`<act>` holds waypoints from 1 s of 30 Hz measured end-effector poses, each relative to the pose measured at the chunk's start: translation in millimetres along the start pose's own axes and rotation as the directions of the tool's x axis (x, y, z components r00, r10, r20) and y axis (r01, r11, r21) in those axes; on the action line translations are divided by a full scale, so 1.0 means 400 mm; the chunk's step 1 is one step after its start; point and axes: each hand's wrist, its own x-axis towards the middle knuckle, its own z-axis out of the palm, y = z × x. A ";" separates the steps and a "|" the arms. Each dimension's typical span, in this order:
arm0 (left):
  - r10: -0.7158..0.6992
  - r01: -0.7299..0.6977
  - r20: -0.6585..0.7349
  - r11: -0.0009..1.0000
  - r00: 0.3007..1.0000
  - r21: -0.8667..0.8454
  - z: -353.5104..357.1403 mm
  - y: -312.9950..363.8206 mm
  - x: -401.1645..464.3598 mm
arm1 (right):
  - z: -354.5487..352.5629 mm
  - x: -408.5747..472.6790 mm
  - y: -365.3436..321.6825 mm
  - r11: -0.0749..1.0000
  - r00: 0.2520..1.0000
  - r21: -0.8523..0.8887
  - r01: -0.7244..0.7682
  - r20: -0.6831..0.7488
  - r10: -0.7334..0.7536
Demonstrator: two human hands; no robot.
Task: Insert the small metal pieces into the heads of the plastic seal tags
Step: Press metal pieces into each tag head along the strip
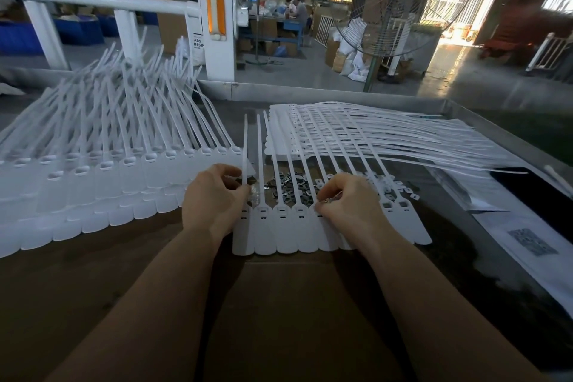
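A joined strip of white plastic seal tags (286, 234) lies flat before me, its thin tails pointing away. My left hand (212, 198) sits at the strip's left end, fingers curled around the leftmost tag's tail. My right hand (345, 200) rests over the strip's middle tags, fingertips pinching a small metal piece (324, 201) at a tag head. A heap of small metal pieces (286, 187) lies on the table just beyond the tag heads, under the tails.
A large fanned pile of tag strips (93, 177) fills the left. Another stack of strips (356, 136) lies at the back right. Small white plastic bits (400, 187) sit right of the metal heap. Papers (521, 236) and a dark object (539, 192) lie along the right edge.
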 end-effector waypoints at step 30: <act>-0.005 0.005 0.009 1.000 1.000 -0.020 -0.002 0.000 0.007 | -0.036 0.073 0.011 0.827 0.998 -0.562 0.013 -0.047 -0.047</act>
